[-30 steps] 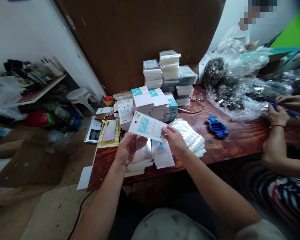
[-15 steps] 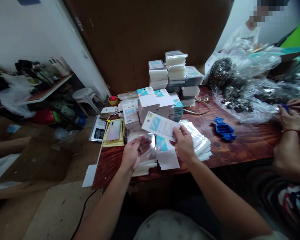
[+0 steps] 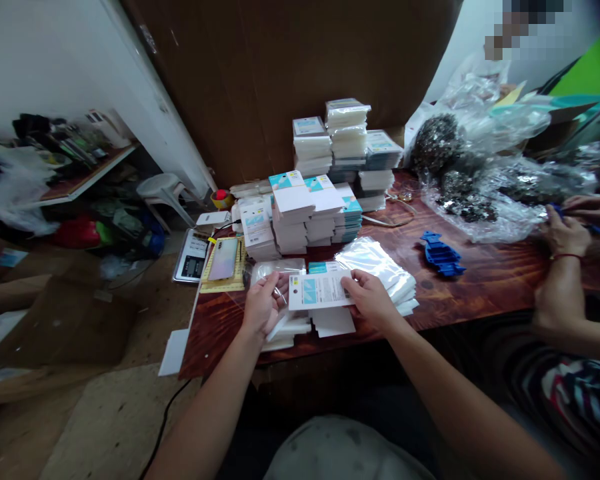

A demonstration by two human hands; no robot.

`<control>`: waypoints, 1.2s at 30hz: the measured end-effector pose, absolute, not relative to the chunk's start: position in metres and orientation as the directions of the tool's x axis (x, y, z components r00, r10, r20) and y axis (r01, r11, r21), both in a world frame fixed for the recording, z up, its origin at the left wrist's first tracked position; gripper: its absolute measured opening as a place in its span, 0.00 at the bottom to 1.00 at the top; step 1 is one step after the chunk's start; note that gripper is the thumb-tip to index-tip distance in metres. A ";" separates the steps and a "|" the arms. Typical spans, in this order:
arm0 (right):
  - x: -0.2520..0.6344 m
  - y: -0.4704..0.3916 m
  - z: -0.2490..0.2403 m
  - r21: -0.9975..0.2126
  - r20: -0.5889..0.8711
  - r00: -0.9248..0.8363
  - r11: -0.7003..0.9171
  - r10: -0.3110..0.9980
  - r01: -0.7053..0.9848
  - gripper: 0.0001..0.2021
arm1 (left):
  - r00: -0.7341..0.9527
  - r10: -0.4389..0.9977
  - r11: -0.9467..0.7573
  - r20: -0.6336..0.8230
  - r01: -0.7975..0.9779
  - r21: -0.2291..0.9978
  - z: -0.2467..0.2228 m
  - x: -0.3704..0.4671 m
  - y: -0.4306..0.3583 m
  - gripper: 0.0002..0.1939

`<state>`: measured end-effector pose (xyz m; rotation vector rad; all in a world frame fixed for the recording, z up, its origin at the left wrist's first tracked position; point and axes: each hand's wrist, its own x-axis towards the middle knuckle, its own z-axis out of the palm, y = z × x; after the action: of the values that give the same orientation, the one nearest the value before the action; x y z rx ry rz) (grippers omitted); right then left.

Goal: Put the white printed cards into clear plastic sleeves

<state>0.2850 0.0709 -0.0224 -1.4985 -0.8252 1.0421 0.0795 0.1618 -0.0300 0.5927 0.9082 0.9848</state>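
My right hand (image 3: 374,298) pinches the right end of a white printed card (image 3: 320,291) with a blue picture and a round hole. Its left end is beside the fingers of my left hand (image 3: 263,303). That hand is closed on a thin clear plastic bag (image 3: 282,288), which is hard to make out. Below the card lie white cards (image 3: 334,323) and a pile of clear bags (image 3: 294,327). Another pile of clear plastic bags (image 3: 380,267) lies beyond my right hand.
Several stacks of cards (image 3: 293,207) and bagged packs (image 3: 347,133) stand at the back of the wooden table (image 3: 500,287). A phone (image 3: 225,258) lies left. Right are a blue plastic part (image 3: 441,254), plastic bags of shiny pieces (image 3: 467,200) and a co-worker's hands (image 3: 565,233).
My right hand has lowered the card and turned it from tilted to nearly level, with its left end close to my left hand. The left hand stays in nearly the same place.
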 end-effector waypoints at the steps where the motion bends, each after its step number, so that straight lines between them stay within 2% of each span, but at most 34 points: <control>1: 0.283 0.073 -0.023 -0.986 -0.151 0.406 -0.167 0.901 0.005 0.12 | 0.256 0.892 0.450 -0.372 -0.442 0.776 -0.030 0.079 0.161 0.08; 4: 0.273 0.078 -0.023 -0.987 -0.088 0.473 -0.142 0.876 0.081 0.12 | 0.267 0.893 0.446 -0.362 -0.421 0.789 -0.031 0.078 0.159 0.11; 8: 0.260 0.080 -0.023 -0.991 -0.020 0.536 -0.086 0.844 0.098 0.12 | 0.257 0.899 0.434 -0.353 -0.427 0.794 -0.029 0.075 0.157 0.11; 12: 0.254 0.076 -0.027 -0.982 0.022 0.588 -0.092 0.809 0.163 0.13 | 0.299 0.886 0.456 -0.355 -0.423 0.783 -0.029 0.072 0.156 0.12; 15: 0.243 0.075 -0.032 -0.986 0.022 0.607 -0.082 0.794 0.143 0.13 | 0.347 0.873 0.470 -0.343 -0.408 0.782 -0.029 0.073 0.154 0.12; 17: 0.233 0.075 -0.034 -0.996 -0.005 0.585 -0.058 0.811 0.071 0.14 | 0.370 0.869 0.471 -0.329 -0.416 0.778 -0.030 0.074 0.152 0.12; 19: 0.228 0.077 -0.032 -0.997 -0.075 0.411 -0.053 0.908 -0.064 0.15 | 0.357 0.880 0.455 -0.315 -0.439 0.774 -0.031 0.076 0.151 0.13; 21: 0.231 0.077 -0.027 -0.975 -0.127 0.069 -0.112 0.989 -0.191 0.18 | 0.334 0.888 0.446 -0.317 -0.455 0.771 -0.031 0.076 0.150 0.13; 23: 0.238 0.076 -0.024 -0.960 -0.127 -0.186 -0.168 0.974 -0.224 0.20 | 0.345 0.878 0.466 -0.333 -0.448 0.763 -0.031 0.075 0.150 0.13; 24: 0.242 0.076 -0.023 -0.963 -0.120 -0.220 -0.167 0.968 -0.211 0.20 | 0.363 0.867 0.483 -0.342 -0.439 0.758 -0.030 0.074 0.150 0.14; 27: 0.241 0.080 -0.026 -0.987 -0.085 -0.088 -0.096 0.993 -0.131 0.17 | 0.424 0.828 0.536 -0.367 -0.407 0.740 -0.024 0.071 0.148 0.13; 30: 0.231 0.087 -0.034 -0.999 -0.008 0.193 -0.015 0.981 0.032 0.16 | 0.478 0.784 0.589 -0.396 -0.372 0.717 -0.017 0.069 0.145 0.12; 32: 0.226 0.090 -0.036 -0.985 0.062 0.360 -0.002 0.931 0.174 0.18 | 0.498 0.769 0.603 -0.401 -0.356 0.713 -0.016 0.067 0.144 0.11; 34: 0.226 0.093 -0.035 -0.971 0.097 0.415 -0.005 0.905 0.238 0.23 | 0.518 0.758 0.602 -0.395 -0.325 0.729 -0.017 0.067 0.143 0.11; 36: 0.228 0.094 -0.029 -0.977 0.093 0.372 0.013 0.923 0.212 0.23 | 0.558 0.736 0.599 -0.384 -0.271 0.754 -0.019 0.067 0.142 0.12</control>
<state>0.2283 0.0944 -0.0293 -1.4759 -1.0811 0.7717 0.0669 0.1417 -0.0195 0.6950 0.7585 0.6535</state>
